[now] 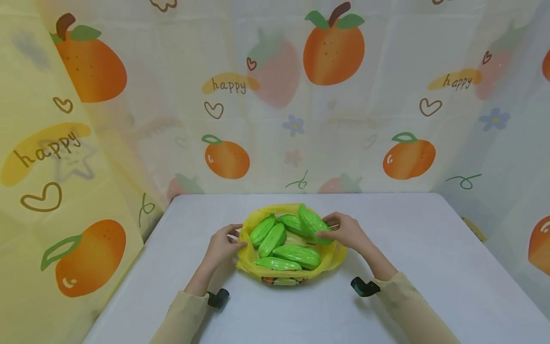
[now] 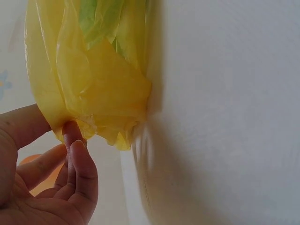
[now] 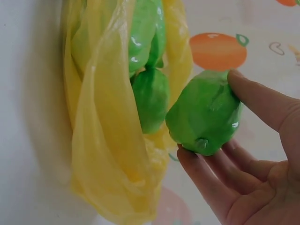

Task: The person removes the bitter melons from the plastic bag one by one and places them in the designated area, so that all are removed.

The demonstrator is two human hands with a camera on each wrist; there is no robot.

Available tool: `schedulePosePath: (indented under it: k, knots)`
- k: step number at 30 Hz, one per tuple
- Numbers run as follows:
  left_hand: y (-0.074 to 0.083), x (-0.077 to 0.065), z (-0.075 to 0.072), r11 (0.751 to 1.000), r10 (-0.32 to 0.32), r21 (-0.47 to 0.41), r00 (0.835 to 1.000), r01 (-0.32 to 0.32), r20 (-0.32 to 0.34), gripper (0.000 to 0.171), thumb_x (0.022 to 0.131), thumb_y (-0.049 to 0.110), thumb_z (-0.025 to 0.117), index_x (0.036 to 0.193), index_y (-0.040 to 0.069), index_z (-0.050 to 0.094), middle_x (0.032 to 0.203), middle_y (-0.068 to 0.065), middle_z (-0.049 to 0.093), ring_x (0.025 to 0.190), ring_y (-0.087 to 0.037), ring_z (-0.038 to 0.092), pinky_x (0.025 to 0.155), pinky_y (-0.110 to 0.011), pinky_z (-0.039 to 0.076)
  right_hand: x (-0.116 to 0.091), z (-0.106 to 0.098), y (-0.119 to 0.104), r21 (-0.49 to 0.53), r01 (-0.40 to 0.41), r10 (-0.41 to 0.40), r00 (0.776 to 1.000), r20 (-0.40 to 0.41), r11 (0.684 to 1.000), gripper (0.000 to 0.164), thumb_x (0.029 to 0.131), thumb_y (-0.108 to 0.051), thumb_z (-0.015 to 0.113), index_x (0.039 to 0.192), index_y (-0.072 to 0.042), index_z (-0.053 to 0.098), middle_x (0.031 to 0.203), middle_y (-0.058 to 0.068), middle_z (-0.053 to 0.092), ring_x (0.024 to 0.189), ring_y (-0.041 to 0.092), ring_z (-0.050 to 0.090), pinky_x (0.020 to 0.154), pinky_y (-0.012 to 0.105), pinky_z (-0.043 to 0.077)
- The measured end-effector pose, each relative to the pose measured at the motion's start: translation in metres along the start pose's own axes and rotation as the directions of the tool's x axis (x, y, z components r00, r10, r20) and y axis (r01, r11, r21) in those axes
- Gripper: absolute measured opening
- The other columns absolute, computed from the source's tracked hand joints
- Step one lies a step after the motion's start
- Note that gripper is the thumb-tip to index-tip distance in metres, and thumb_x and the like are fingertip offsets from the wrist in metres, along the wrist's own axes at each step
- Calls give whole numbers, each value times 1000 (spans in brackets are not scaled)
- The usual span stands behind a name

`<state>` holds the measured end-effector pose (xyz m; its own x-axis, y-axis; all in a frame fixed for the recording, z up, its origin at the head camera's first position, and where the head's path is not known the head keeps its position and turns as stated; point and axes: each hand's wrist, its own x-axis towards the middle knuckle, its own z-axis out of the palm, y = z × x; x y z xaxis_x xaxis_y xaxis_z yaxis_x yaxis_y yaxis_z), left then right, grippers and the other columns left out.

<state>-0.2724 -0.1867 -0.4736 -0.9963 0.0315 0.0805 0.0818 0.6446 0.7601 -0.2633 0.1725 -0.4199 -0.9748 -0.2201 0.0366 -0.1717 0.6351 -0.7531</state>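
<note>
A yellow plastic bag (image 1: 334, 260) lies spread open on the table, with several glossy green bitter melons (image 1: 296, 256) inside it. My left hand (image 1: 222, 246) pinches the bag's left edge between thumb and fingers; the thin plastic (image 2: 103, 89) hangs in folds there in the left wrist view. At the bag's right side, my right hand (image 1: 347, 231) grips one bitter melon (image 1: 312, 223) by its near end. That melon (image 3: 205, 114) is tilted and raised above the others, its stem end facing the right wrist camera, thumb on one side and fingers on the other.
A white-covered table (image 1: 421, 248) carries the bag near its middle. Fruit-printed curtains (image 1: 365, 110) rise behind the table and along both sides. Dark wrist devices (image 1: 364, 287) sit by both sleeve cuffs.
</note>
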Motion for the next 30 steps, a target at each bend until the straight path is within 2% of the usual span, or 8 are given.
schedulePosePath:
  k: [17, 30]
  knots:
    - [1, -1, 1, 1000, -4, -17, 1000, 4, -2, 55, 76, 14, 77, 128, 11, 59, 103, -9, 63, 79, -16, 59, 66, -26, 51, -9, -23, 9, 24, -89, 90, 994, -60, 996, 68, 78, -50, 72, 123, -2, 55, 122, 19, 60, 112, 35, 59, 87, 43, 52]
    - [7, -2, 0, 1000, 8, -26, 1000, -8, -2, 54, 76, 13, 77, 127, 9, 59, 101, -10, 63, 77, -16, 61, 67, -28, 53, -16, -39, 18, 22, -143, 145, 984, -100, 989, 72, 78, -53, 70, 125, 0, 52, 125, 21, 58, 115, 36, 56, 87, 42, 52]
